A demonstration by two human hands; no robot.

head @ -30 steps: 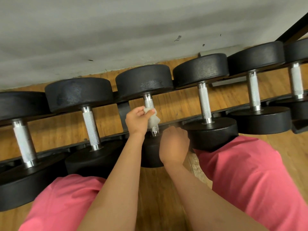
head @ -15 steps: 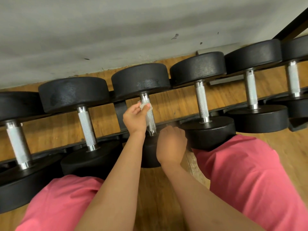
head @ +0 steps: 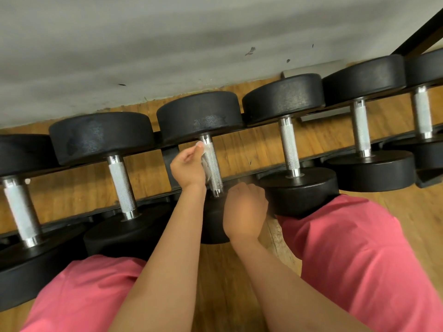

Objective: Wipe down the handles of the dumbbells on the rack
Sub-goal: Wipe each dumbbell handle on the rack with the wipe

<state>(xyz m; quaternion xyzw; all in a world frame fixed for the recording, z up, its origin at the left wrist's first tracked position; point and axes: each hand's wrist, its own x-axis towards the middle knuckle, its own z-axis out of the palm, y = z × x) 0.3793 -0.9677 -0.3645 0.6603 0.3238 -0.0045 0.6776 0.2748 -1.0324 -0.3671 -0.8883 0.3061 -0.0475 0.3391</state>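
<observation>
i've got the left hand pinching a small white wipe against the left side of the handle of the middle dumbbell, just above the centre of the frame. the right hand sits lower, fingers curled at the near end of that same dumbbell. it is blurred, and i cannot tell whether it grips the weight, the rack or nothing.

to do this stroke well, i judge the wipe should wrap further round the bar. as it lies, it covers one side only, and the knurled metal on the right shows bare. i'd run it from the collar under the far weight down to the near collar, then twist to reach the underside. the knurling will likely snag a thin wipe, so i'd use firm pressure and slow pulls.

around it, the handle on the right and the handle on the left sit close, and their fat black weights leave narrow gaps for knuckles. a rack bracket stands just beside the left hand, on its left in the frame, and may block a full wrap. the knees in pink shorts crowd the front weights above the wooden floor.
</observation>
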